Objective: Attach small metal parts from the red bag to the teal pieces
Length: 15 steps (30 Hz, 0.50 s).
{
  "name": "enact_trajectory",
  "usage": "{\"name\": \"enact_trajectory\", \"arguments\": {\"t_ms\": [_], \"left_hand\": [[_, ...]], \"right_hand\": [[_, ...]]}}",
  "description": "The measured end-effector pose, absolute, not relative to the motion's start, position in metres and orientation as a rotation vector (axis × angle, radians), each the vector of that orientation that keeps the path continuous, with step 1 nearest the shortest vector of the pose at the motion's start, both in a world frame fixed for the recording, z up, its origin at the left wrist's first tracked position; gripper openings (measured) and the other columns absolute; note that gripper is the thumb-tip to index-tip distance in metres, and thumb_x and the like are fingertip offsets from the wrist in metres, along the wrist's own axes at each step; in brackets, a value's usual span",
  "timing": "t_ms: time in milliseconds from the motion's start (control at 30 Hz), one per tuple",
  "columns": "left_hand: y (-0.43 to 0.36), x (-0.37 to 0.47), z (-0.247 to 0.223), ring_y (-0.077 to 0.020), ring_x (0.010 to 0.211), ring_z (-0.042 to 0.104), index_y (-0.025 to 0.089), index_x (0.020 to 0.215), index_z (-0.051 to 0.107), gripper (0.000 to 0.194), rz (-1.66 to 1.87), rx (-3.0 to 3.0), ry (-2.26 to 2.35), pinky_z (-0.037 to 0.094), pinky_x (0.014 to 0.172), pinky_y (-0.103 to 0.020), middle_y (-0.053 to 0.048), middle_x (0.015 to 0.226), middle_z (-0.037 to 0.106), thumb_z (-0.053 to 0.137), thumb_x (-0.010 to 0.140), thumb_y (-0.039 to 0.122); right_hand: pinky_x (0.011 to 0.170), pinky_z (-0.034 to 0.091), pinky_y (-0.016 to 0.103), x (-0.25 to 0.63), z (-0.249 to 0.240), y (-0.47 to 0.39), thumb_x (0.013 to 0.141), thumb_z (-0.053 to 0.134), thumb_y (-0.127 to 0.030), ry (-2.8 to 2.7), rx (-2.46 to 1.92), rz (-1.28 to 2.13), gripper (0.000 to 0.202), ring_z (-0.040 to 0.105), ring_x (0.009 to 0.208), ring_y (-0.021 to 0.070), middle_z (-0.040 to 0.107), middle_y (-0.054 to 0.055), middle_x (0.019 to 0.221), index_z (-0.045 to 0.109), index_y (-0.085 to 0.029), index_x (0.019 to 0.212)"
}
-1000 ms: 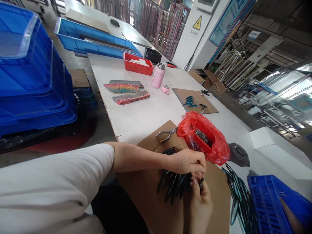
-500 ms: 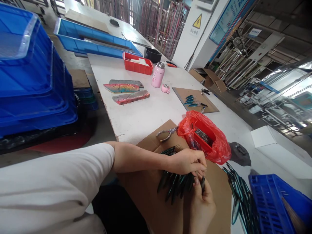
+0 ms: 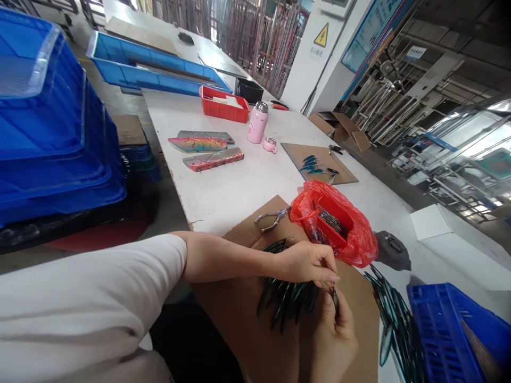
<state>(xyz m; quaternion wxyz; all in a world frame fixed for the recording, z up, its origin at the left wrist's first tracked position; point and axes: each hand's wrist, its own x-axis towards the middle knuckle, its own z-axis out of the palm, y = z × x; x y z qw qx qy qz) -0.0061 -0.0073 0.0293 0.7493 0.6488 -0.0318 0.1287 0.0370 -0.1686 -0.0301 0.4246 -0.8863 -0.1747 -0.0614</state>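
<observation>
Head view: dark lure pinched in right hand, above cardboard at near edge of table; left hand closed at fingertips just beyond lure, contents unclear; lure pile below left wrist; red bag beyond.

Two hands — one dark lure — one pink bottle

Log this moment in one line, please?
left hand: pinched close to dark piece | right hand: holding dark piece | nearby: dark pile on cardboard, red bag
</observation>
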Motion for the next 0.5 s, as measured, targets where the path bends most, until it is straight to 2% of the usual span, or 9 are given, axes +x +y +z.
{"name": "enact_trajectory", "arguments": {"t_ms": [167,500], "left_hand": [[-0.0081,-0.0059,0.0268,-0.0070,0.057,0.057,0.013,0.074,0.048,0.018,0.291,1.429,-0.073,0.043,0.051,-0.016,0.000,0.066,0.059,0.059,0.072,0.026],[-0.0106,-0.0035,0.0250,-0.0083,0.059,0.060,0.013,0.071,0.047,0.016,0.247,1.341,-0.037,0.047,0.055,-0.018,0.001,0.064,0.058,0.059,0.072,0.024]], "right_hand": [[0.072,0.042,0.028,0.0358,-0.0307,-0.1684,0.074,0.047,-0.052,-0.395,-2.195,-0.115,0.044,0.057,0.089,0.0201,0.063,0.004,0.100,0.059,-0.025,0.106],[0.075,0.041,0.028,0.0337,-0.0288,-0.1658,0.073,0.049,-0.052,-0.285,-2.184,-0.011,0.041,0.056,0.094,0.0209,0.062,0.000,0.104,0.058,-0.030,0.107]]}}
